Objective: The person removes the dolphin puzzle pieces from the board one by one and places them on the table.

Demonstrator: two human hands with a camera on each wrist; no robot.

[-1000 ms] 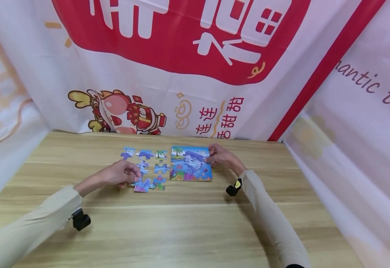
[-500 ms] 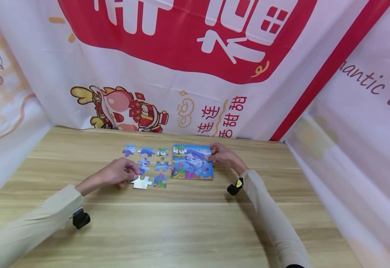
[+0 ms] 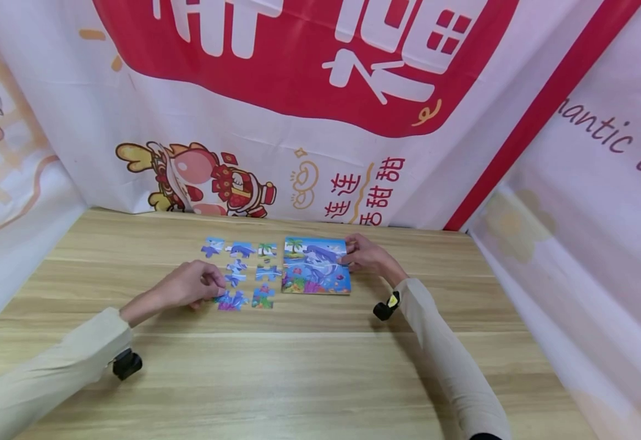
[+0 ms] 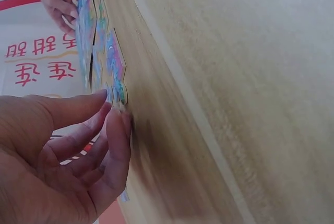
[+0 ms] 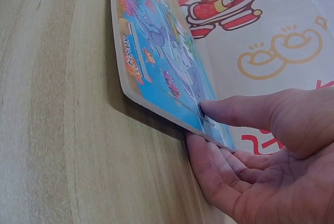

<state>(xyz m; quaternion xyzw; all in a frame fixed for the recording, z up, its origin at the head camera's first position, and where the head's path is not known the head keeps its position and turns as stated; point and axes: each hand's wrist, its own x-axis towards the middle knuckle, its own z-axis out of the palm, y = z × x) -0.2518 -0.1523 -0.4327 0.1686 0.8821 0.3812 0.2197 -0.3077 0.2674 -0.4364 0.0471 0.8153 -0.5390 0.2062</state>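
In the head view my left hand [image 3: 190,285] reaches to the lower left of a loose grid of dolphin jigsaw pieces. Its thumb and fingertips pinch a small jigsaw piece [image 4: 121,92] by the edge, mostly covered by the fingers. Right beside it lies a bottom-row piece [image 3: 234,300] with pink and blue print; whether the two interlock I cannot tell. My right hand [image 3: 365,253] grips the right edge of a square dolphin picture board [image 3: 316,269], thumb on top and fingers underneath. In the right wrist view that edge of the board is slightly off the table.
Several more pieces lie face up, such as a palm tree piece [image 3: 267,249] and a dolphin head piece [image 3: 241,249]. Beneath everything is a wooden table [image 3: 298,366]. A printed cloth [image 3: 298,140] hangs along the back and both sides.
My left hand has drawn slightly left, and the bottom-row piece beside it has shifted a little left. Glare on that piece came and went. The right hand keeps its hold on the board.
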